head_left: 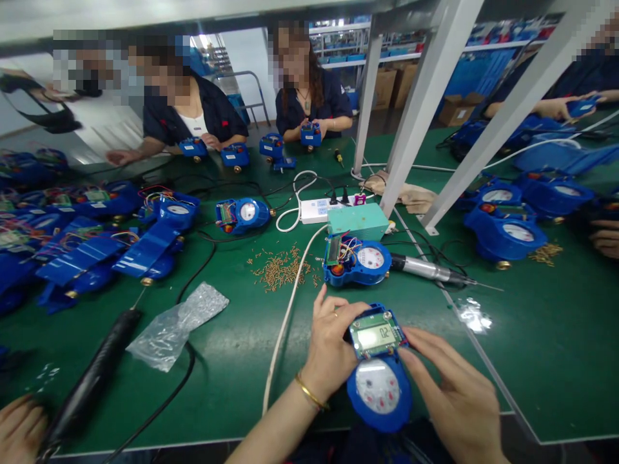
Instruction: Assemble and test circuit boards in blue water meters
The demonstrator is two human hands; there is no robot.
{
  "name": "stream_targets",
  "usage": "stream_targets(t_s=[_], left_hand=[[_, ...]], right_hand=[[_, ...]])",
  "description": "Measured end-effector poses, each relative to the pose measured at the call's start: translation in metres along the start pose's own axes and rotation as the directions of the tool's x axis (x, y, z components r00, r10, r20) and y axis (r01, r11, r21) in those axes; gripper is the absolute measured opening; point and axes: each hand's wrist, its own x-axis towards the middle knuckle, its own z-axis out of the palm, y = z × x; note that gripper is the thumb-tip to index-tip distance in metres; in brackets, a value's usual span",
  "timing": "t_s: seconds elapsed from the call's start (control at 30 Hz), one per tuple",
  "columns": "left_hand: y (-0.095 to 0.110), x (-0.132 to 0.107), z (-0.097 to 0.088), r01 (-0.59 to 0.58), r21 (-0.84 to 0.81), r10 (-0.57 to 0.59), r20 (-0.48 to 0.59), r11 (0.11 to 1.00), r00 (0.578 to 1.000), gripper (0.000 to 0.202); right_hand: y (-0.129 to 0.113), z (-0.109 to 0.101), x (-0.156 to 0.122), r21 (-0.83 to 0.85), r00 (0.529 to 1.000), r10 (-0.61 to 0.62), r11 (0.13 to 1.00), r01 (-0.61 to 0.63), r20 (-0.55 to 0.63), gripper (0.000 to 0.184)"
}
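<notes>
Green benchtop [232, 399] stretches before you, bearing a scatter of what look like small brass screws [280, 269], while near its front edge your left hand [333, 341] and right hand [454, 383] pinch a blue meter [380, 366] from opposite sides of its display [374, 338].

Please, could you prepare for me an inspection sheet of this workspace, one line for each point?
Surface: green table, in use.
Work items: blue meter with a lit display; pile of small screws.
Clutter: crumpled plastic bag.
Grips: left grip and right grip hold the meter at opposite sides.
Cables: white cable crosses the table beside the screws.
Surroundings: co-workers opposite, handling blue units.
</notes>
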Motion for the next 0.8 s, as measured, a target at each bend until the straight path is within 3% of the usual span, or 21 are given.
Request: stream_targets(t_s=[0.17, 0.37, 0.57, 0.8], left_hand=[[-0.001, -0.002, 0.002, -0.018, 0.007, 0.018, -0.025, 1.000, 1.000, 0.033], [-0.001, -0.005, 0.001, -0.030, 0.002, 0.030, -0.053, 1.000, 0.998, 0.030], [-0.004, -0.010, -0.003, -0.091, 0.062, 0.095, -0.065, 0.994, 0.993, 0.037], [-0.013, -0.013, -0.004, -0.166, 0.094, 0.175, -0.099, 0.982, 0.980, 0.037]], right_hand=[[0.003, 0.005, 0.000, 0.039, 0.995, 0.086, 0.995, -0.089, 0.057, 0.017], [0.001, 0.011, 0.000, 0.320, 0.953, 0.267, 0.899, -0.300, 0.144, 0.022], [0.010, 0.015, -0.004, 0.306, 0.944, 0.278, 0.896, -0.322, 0.178, 0.022], [-0.006, 0.016, 0.004, 0.338, 0.947, 0.304, 0.885, -0.322, 0.106, 0.017]])
